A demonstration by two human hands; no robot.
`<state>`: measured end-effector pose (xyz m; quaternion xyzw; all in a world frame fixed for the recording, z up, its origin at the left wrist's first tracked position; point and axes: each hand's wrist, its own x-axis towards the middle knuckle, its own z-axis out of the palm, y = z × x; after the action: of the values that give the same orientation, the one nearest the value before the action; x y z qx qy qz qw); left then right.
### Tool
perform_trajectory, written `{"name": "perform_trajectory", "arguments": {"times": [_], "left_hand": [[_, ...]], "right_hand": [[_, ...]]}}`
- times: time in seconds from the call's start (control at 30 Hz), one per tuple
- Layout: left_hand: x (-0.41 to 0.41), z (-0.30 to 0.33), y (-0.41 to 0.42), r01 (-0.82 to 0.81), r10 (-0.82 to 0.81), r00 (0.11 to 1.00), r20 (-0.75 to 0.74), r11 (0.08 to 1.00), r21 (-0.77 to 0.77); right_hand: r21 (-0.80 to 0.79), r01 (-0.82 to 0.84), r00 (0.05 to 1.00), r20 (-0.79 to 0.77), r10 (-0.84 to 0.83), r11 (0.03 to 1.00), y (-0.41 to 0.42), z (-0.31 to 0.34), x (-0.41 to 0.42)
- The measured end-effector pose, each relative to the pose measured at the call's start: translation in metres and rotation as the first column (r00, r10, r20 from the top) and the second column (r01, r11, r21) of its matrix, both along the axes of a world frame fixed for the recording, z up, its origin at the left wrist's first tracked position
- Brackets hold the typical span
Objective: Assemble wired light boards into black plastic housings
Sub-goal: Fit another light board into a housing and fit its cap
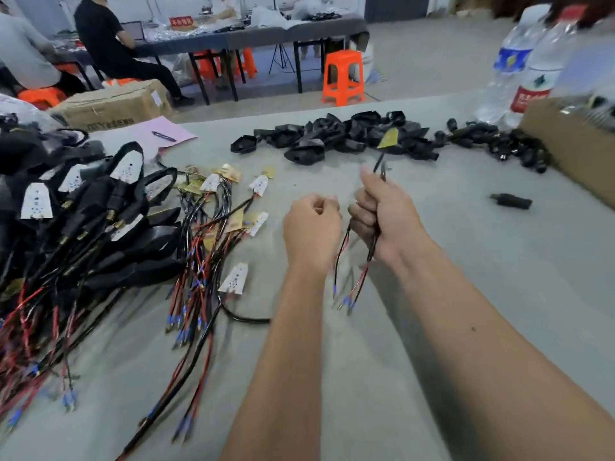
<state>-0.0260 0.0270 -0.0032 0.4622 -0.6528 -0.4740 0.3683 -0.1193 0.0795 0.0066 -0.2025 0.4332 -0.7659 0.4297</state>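
The right hand (382,214) is fisted around a wired light board (388,138), whose yellowish board sticks up above the fist while red and black leads with blue-sleeved ends hang below it. The left hand (311,224), just beside that grip, is curled closed and holds nothing visible. Beyond the fist lies a heap of black plastic housings (336,134); left of both hands sprawl loose wired boards (213,227). Far right of the grip stand two water bottles (529,61), their label writing unreadable.
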Motion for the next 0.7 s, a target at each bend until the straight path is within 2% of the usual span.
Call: {"name": "perform_trajectory", "arguments": {"times": [0.1,0.17,0.23,0.3,0.37,0.4,0.43,0.53,0.63,0.7], "left_hand": [[-0.044,-0.004,0.023,0.154,-0.155,0.988,-0.001,0.987,0.044],[-0.073,-0.004,0.04,0.274,-0.276,0.961,0.002,0.955,0.112],[-0.1,-0.005,0.052,0.345,-0.355,0.93,0.093,0.933,0.103],[-0.122,-0.006,0.06,0.341,-0.324,0.901,0.289,0.94,-0.006],[-0.14,-0.005,0.062,0.292,-0.227,0.893,0.388,0.949,-0.119],[-0.149,-0.003,0.061,0.26,-0.166,0.897,0.409,0.948,-0.185],[-0.158,-0.002,0.057,0.247,-0.103,0.891,0.442,0.928,-0.28],[-0.192,-0.002,0.028,0.429,-0.01,0.765,0.644,0.754,-0.498],[-0.218,-0.006,-0.012,0.528,0.004,0.686,0.727,0.686,-0.502],[-0.23,-0.01,-0.032,0.582,-0.023,0.633,0.774,0.674,-0.456]], "right_hand": [[-0.02,-0.058,0.995,0.085,0.06,0.998,0.031,0.003,-0.044],[0.138,-0.058,0.997,-0.042,0.064,0.989,0.054,0.003,-0.076],[0.389,0.052,0.957,-0.283,0.066,0.92,0.077,-0.002,-0.105],[0.56,0.261,0.827,-0.549,0.117,0.786,0.095,-0.006,-0.128],[0.592,0.521,0.597,-0.768,0.233,0.615,0.107,-0.011,-0.146],[0.576,0.627,0.497,-0.814,0.3,0.525,0.11,-0.014,-0.152],[0.551,0.699,0.44,-0.834,0.334,0.456,0.11,-0.015,-0.154],[0.52,0.766,0.421,-0.85,0.317,0.377,0.097,-0.019,-0.151],[0.508,0.782,0.404,-0.854,0.327,0.361,0.074,-0.02,-0.144],[0.535,0.757,0.415,-0.837,0.356,0.376,0.06,-0.019,-0.144]]}}
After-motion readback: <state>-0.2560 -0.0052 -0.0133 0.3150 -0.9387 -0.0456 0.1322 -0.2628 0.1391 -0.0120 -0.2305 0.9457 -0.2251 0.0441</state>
